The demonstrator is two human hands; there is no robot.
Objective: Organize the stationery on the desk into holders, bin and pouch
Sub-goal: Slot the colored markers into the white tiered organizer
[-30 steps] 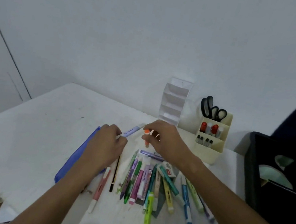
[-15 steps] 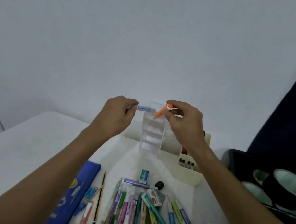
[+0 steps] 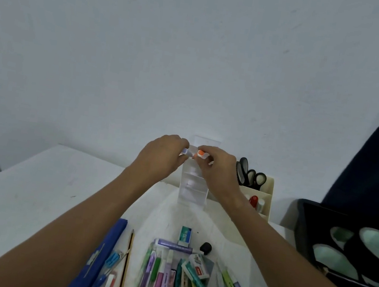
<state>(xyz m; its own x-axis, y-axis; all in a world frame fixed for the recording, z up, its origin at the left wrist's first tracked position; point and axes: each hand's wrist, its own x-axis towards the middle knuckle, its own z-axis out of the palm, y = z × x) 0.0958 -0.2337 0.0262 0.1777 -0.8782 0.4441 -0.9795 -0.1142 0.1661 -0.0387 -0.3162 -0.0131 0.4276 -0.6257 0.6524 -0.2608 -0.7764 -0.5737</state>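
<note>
L hand [image 3: 161, 157] pinches purple pen [image 3: 186, 152] | R hand [image 3: 219, 170] pinches orange pen [image 3: 200, 154] — both over clear holder [image 3: 193, 190] | loose pens [image 3: 177, 281] on table [image 3: 28, 193]

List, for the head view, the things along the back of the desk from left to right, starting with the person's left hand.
Left hand holding a purple pen → right hand holding an orange pen → black scissors in the cream holder → black bin with rolls of tape.
</note>
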